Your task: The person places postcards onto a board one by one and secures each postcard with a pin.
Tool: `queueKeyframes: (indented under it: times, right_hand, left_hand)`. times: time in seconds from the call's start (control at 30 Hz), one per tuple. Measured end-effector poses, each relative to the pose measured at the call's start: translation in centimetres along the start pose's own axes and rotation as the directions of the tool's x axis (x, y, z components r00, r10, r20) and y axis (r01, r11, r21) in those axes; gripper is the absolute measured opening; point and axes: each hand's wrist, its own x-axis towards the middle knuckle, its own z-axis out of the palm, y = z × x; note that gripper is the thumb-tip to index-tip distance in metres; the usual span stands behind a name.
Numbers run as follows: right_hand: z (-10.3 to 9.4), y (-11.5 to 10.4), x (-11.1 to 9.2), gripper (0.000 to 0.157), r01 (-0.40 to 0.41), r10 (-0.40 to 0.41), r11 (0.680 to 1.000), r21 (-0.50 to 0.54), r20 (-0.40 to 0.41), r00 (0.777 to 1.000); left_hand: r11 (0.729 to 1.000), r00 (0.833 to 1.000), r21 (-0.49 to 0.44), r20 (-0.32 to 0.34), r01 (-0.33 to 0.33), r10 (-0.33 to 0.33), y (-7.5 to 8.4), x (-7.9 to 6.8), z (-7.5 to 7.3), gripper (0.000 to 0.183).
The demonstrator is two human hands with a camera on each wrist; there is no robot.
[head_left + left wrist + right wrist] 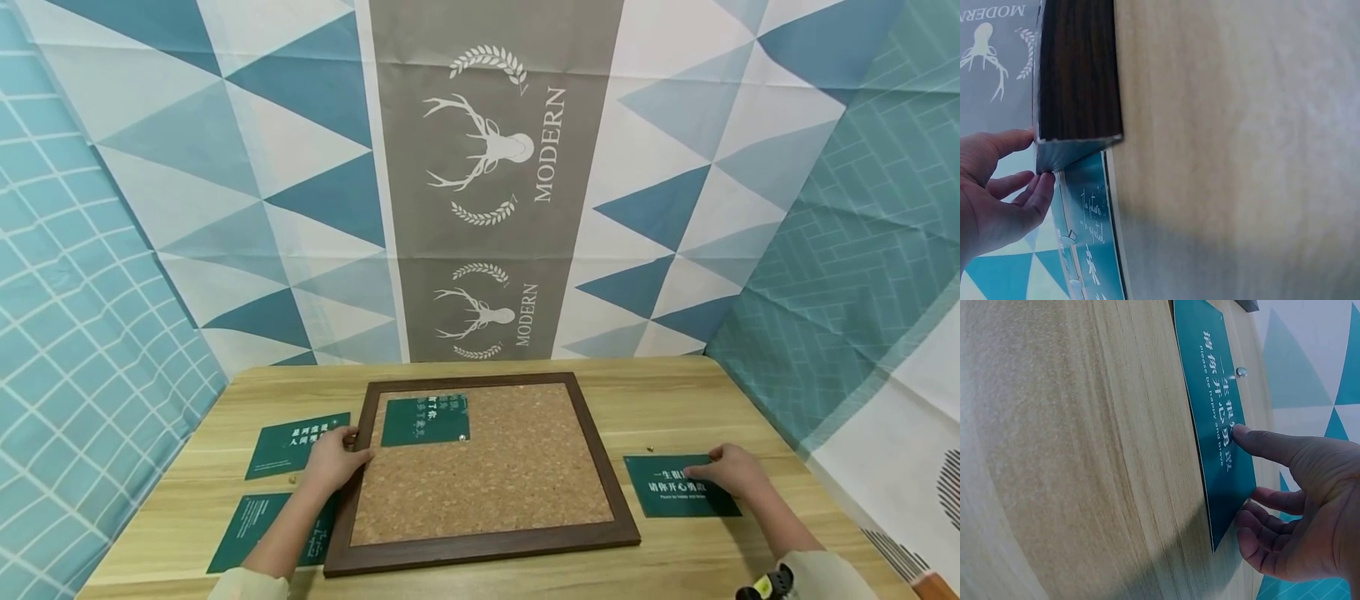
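My left hand (335, 457) grips the left side of a corkboard (487, 492) by its dark wooden frame (1079, 75), thumb on one face and fingertips against the other. A green card (408, 425) lies at the board's upper left, with a silvery pushpin (462, 437) at its lower right corner. Right of the board, my right hand (735, 471) pinches the right end of another green card (648, 492) printed with white lettering. Seen from the right wrist, the thumb presses on this card's printed face (1213, 394) while the fingers curl at its edge.
Two more green cards lie left of the board, one farther back (277, 450) and one nearer (243, 533), partly behind the left forearm. A small pushpin (293, 480) sits between them; another pushpin (650, 449) stands behind the right card. A patterned backdrop (480, 200) rises behind the wooden table (675, 400).
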Motion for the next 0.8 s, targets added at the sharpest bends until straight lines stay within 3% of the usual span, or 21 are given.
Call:
queueKeyframes:
  times: [0.2, 0.53, 0.8]
  right_hand:
    - [0.01, -0.02, 0.07, 0.083, -0.002, 0.003, 1.0, 0.02, -0.018, 1.0]
    - [0.24, 0.13, -0.08, 0.082, -0.044, 0.054, 0.986, 0.161, -0.058, 0.997]
    - [0.2, 0.76, -0.35, 0.079, 0.04, -0.019, 0.984, 0.176, -0.119, 0.993]
  left_hand:
    - [1.0, 1.0, -0.003, 0.016, 0.013, -0.013, -0.06, 0.12, -0.05, 0.056]
    - [1.0, 1.0, -0.016, 0.019, 0.017, -0.017, -0.13, 0.07, -0.11, 0.057]
    - [1.0, 1.0, -0.013, 0.018, 0.016, -0.016, -0.19, 0.23, 0.03, 0.057]
